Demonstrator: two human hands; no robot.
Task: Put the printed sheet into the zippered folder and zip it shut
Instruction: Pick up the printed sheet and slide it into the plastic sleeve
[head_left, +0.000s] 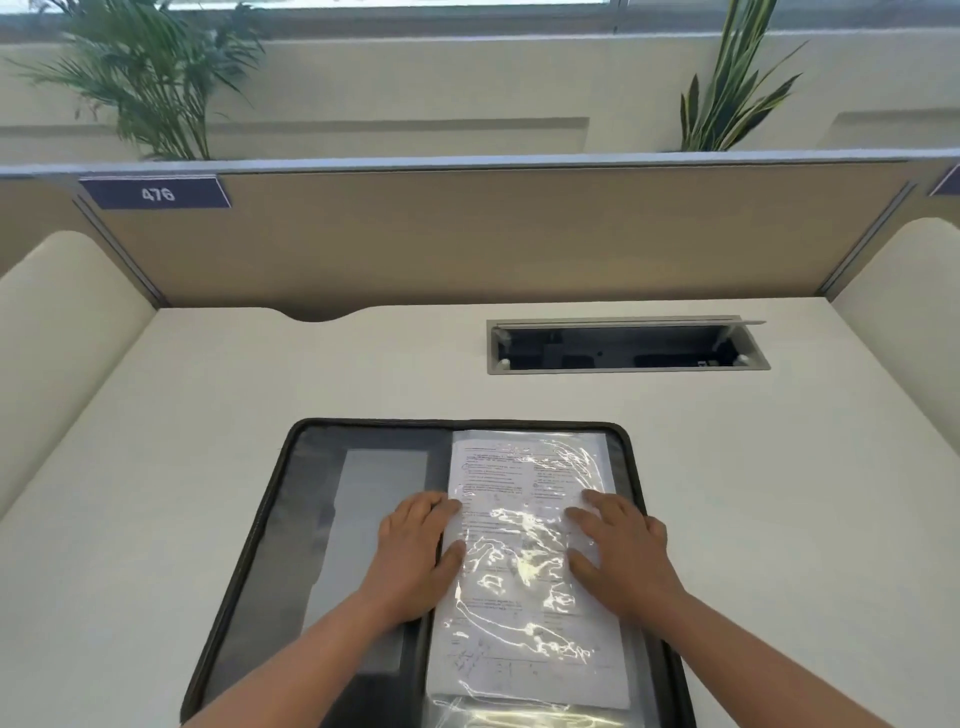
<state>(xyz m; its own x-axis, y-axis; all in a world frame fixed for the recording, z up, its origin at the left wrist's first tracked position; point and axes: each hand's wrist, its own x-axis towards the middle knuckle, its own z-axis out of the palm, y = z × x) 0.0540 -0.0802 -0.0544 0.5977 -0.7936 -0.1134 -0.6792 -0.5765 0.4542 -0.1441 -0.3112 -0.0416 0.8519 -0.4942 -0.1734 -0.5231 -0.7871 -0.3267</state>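
A black zippered folder (270, 499) lies wide open on the white desk, its zip edge running round both halves. On its right half rests the printed sheet (519, 467), covered by a shiny clear plastic sleeve. My left hand (415, 551) lies flat on the sheet's left edge, fingers spread, partly over the folder's spine. My right hand (618, 551) presses flat on the sheet's right side. Neither hand grips anything. The left half of the folder shows a grey pocket (369, 525).
An open cable tray (626, 345) is sunk into the desk (182, 415) behind the folder. A tan partition (467, 234) with a "476" label closes off the back, with cream side panels left and right. Plants stand beyond the partition.
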